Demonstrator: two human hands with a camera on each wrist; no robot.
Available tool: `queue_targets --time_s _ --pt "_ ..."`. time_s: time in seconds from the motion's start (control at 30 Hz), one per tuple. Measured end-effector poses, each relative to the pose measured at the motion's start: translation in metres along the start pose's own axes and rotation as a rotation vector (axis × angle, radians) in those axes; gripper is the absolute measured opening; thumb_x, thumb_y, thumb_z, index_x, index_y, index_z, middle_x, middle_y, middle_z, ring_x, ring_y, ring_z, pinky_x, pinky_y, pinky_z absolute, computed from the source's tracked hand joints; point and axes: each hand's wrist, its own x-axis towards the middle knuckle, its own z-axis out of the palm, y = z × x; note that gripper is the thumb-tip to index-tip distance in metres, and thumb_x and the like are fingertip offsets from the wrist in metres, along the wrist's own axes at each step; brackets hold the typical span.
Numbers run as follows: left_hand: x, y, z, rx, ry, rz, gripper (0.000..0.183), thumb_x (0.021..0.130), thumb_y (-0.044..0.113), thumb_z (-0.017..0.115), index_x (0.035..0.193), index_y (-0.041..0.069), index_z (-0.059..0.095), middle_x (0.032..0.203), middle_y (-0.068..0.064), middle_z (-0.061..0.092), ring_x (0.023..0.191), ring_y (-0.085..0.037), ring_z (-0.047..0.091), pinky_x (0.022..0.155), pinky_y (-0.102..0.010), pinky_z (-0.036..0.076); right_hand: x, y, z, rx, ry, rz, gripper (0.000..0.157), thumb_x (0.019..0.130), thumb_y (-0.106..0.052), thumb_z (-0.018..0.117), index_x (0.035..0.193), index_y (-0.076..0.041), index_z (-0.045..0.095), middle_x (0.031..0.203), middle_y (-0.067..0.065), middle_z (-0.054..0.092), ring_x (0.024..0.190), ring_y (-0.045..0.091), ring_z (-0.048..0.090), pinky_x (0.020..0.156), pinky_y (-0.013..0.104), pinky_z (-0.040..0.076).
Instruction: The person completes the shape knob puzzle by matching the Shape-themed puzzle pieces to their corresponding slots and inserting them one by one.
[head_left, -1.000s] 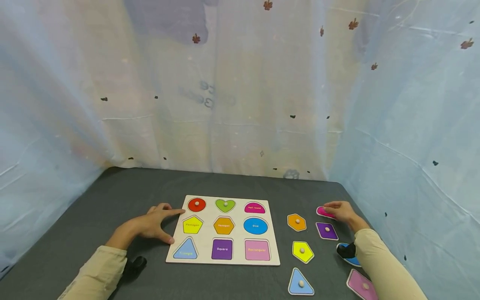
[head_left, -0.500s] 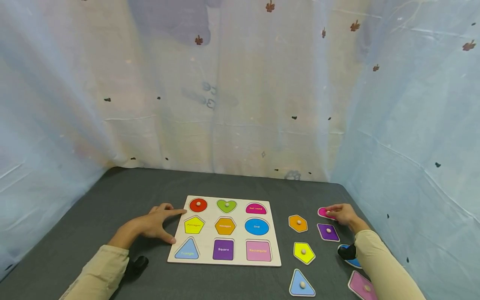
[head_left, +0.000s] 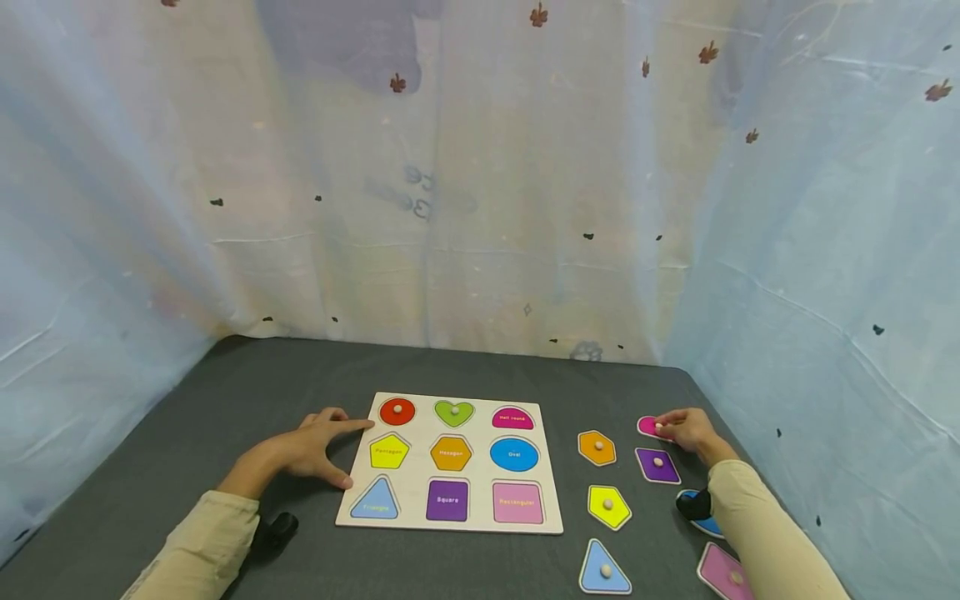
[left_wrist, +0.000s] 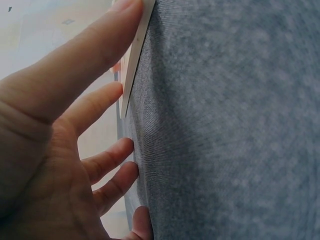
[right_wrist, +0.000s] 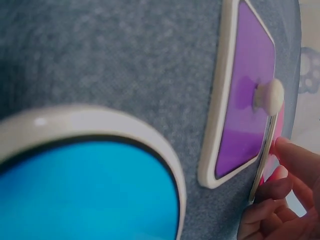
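A: What's the surface like?
B: Dark grey cloth (head_left: 300, 367), finely woven up close, rounded at its far corners.
A: And the room?
B: Pale, creased sheets (head_left: 487, 208) hang behind it and along both sides. Brown leaf prints (head_left: 538, 15) scatter across the upper part, small dark specks lower down, and a faint paw print (head_left: 587, 350) sits just above the cloth's back edge.
A: What lies on the cloth?
B: A white board (head_left: 413, 467), flat near the middle. Right of it, in a column: hexagon (head_left: 596, 448), pentagon (head_left: 609, 507), triangle (head_left: 604, 575). Farther right: half round (head_left: 646, 426), square (head_left: 660, 471), oval (head_left: 708, 527), rectangle (head_left: 723, 572).
A: The hands?
B: The left hand (head_left: 311, 450) has its fingers spread apart, thumb and forefinger touching the board's left edge. The right hand (head_left: 692, 432) pinches the half round, at the far end of the outer column, just beyond the square; its knob is hidden. The right sleeve (head_left: 772, 525) overlaps the oval and rectangle.
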Motion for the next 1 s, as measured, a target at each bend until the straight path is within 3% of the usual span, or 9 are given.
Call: queue_targets --time_s 0.27,0.57,1.0 --pt "0.000 0.000 0.001 -0.001 -0.002 -0.011 0.097 0.068 0.041 0.093 0.152 0.023 0.047 0.145 -0.022 0.037 0.126 -0.044 0.037 0.100 -0.073 0.037 -0.004 -0.006 -0.001 -0.019 0.000 -0.032 0.031 0.095 -0.009 0.066 0.116 0.014 0.066 0.100 0.022 0.073 0.078 0.010 0.056 0.066 0.024 0.046" --pt "0.000 -0.001 0.001 -0.005 0.012 0.000 0.096 0.068 0.039 0.093 0.151 0.022 0.048 0.144 -0.022 0.038 0.124 -0.044 0.037 0.099 -0.072 0.038 -0.007 -0.026 0.002 -0.021 -0.020 -0.070 0.034 0.097 -0.013 0.066 0.122 0.011 0.066 0.112 0.029 0.067 0.093 0.028 0.061 0.073 0.026 0.049" --pt "0.000 -0.001 0.000 -0.008 0.006 -0.011 0.095 0.068 0.039 0.093 0.151 0.024 0.048 0.144 -0.021 0.038 0.125 -0.043 0.037 0.099 -0.072 0.038 -0.009 -0.046 0.009 0.022 -0.062 -0.116 0.033 0.097 -0.012 0.067 0.121 0.010 0.067 0.105 0.022 0.069 0.089 0.024 0.058 0.074 0.026 0.050"
